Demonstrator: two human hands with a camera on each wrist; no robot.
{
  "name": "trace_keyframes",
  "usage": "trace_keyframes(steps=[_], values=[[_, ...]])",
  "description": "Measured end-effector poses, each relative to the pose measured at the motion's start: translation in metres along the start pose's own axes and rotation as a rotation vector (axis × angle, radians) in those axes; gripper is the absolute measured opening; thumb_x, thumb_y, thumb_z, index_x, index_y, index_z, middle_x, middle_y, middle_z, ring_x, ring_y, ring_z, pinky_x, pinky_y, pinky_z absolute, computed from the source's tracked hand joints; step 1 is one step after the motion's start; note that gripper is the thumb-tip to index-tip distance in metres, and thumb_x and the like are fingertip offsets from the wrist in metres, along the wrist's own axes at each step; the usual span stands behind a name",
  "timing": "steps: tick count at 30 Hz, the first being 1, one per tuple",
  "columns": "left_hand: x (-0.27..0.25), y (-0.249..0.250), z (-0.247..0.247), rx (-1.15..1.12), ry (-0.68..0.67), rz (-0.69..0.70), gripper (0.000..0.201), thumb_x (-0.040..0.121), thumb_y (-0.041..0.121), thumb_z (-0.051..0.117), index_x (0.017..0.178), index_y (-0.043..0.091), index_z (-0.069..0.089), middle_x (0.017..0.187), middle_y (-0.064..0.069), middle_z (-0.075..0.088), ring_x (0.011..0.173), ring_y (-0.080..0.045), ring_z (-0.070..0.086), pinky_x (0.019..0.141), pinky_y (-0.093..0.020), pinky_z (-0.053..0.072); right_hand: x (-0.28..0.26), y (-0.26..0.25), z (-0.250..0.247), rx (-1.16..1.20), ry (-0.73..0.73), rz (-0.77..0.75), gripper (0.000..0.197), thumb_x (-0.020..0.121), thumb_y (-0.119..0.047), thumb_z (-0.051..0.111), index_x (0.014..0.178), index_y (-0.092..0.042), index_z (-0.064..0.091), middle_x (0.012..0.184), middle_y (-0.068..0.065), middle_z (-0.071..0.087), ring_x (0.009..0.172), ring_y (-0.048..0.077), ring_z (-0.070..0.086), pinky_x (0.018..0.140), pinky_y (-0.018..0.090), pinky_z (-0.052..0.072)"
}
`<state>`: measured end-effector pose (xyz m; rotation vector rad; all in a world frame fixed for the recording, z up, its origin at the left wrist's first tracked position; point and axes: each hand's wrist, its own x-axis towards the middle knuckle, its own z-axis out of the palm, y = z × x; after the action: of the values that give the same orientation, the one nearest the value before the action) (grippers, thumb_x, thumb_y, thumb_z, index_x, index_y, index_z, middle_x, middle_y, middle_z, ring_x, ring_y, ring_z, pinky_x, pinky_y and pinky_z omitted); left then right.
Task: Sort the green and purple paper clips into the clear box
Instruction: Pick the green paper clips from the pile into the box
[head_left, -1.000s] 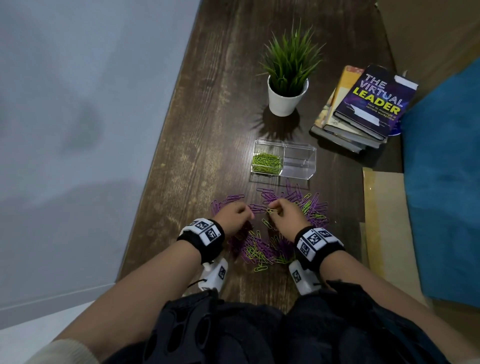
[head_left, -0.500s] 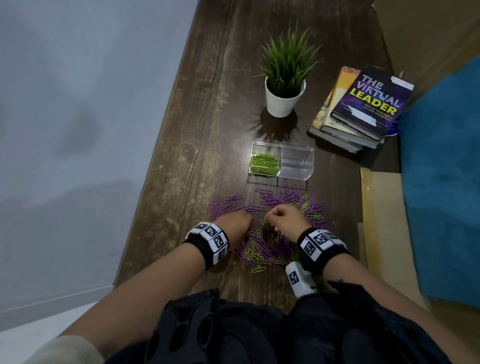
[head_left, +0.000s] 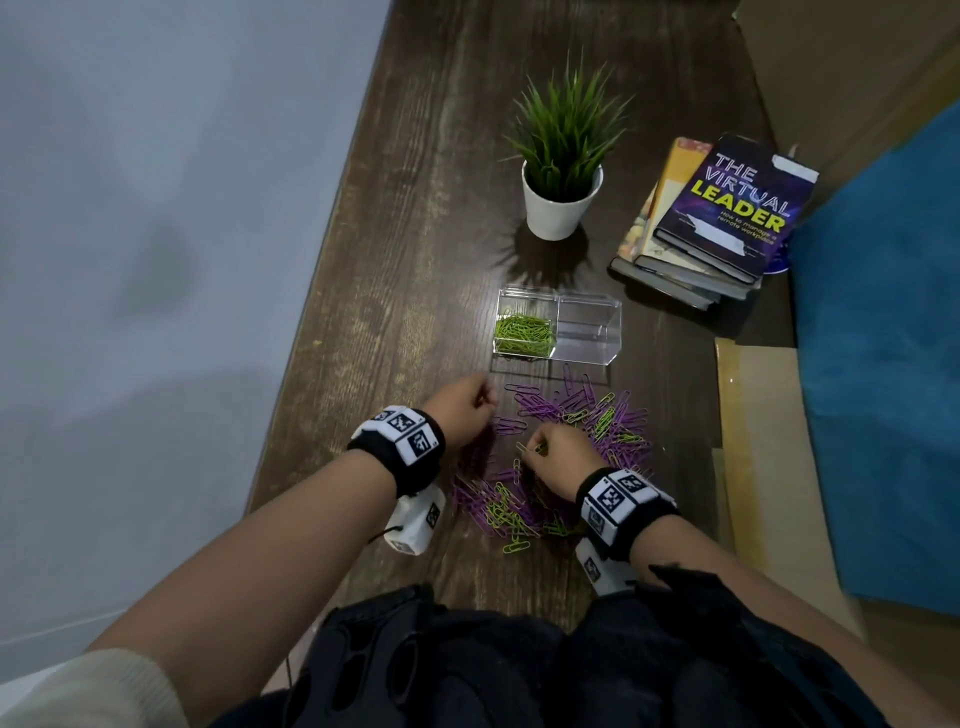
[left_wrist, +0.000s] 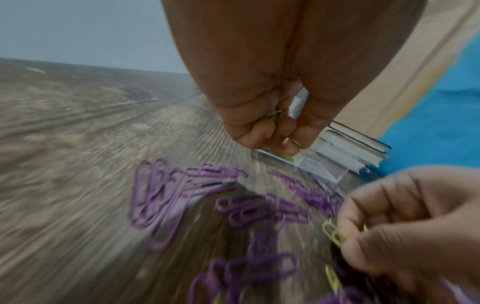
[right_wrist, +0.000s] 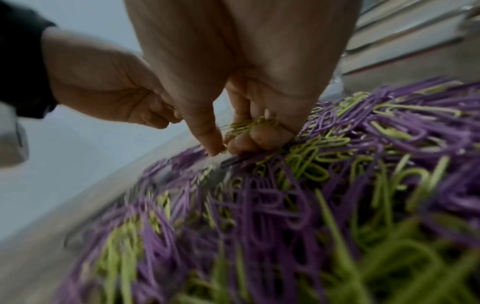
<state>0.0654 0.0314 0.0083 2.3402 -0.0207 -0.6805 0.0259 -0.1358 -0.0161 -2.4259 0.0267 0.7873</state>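
left hand (head_left: 464, 410) lifted nearer clear box (head_left: 559, 326) — green clips (left_wrist: 272, 117) pinched

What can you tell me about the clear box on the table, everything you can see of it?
The clear box looks like transparent plastic, rectangular, open on top, divided into two compartments. It stands flat on the dark wooden table, beyond the mixed clip pile and in front of the potted plant. Its left compartment holds green paper clips; the right one looks empty. Neither hand touches it.
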Motion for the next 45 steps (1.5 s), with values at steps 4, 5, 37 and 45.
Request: trace_keyframes(steps=[4,5,37,45], values=[[0.028,0.022,-0.020,-0.058,0.102,-0.014,0.016,0.095,0.017,0.051,0.111,0.019,0.050,0.073,0.008,0.055,0.059,-0.004,0.053,0.047,-0.016,0.039,0.003,0.009,-0.018,0.300,-0.024,0.063,0.005,0.083,-0.018,0.069,0.079,-0.016,0.069,0.081,-0.001,0.068,0.074,0.012,0.061,0.066,0.024,0.046],[0.037,0.027,-0.024,-0.014,0.143,0.000,0.018,0.095,0.017,0.050,0.113,0.017,0.052,0.072,0.006,0.056,0.059,-0.007,0.053,0.048,-0.020,0.041,0.003,0.010,-0.025,0.372,-0.031,0.084,0.003,0.082,-0.015,0.070,0.080,-0.014,0.071,0.078,-0.001,0.068,0.068,0.010,0.059,0.064,0.022,0.045],[-0.045,-0.043,0.021,0.260,0.011,0.212,0.007,0.087,0.021,0.057,0.093,0.020,0.057,0.101,0.005,0.046,0.089,-0.016,0.054,0.077,-0.031,0.050,0.064,-0.050,-0.074,-0.041,0.311,-0.213,0.028,0.091,-0.009,0.054,0.116,-0.012,0.066,0.124,0.008,0.053,0.105,0.021,0.055,0.094,0.030,0.041],[-0.066,-0.057,0.040,0.317,0.036,0.158,0.031,0.087,0.029,0.063,0.115,0.016,0.057,0.122,-0.001,0.044,0.107,-0.016,0.048,0.090,-0.024,0.043,-0.047,0.000,0.026,-0.226,-0.078,-0.242,0.021,0.086,-0.030,0.063,0.106,-0.025,0.058,0.110,-0.004,0.049,0.105,0.015,0.049,0.089,0.030,0.045]])
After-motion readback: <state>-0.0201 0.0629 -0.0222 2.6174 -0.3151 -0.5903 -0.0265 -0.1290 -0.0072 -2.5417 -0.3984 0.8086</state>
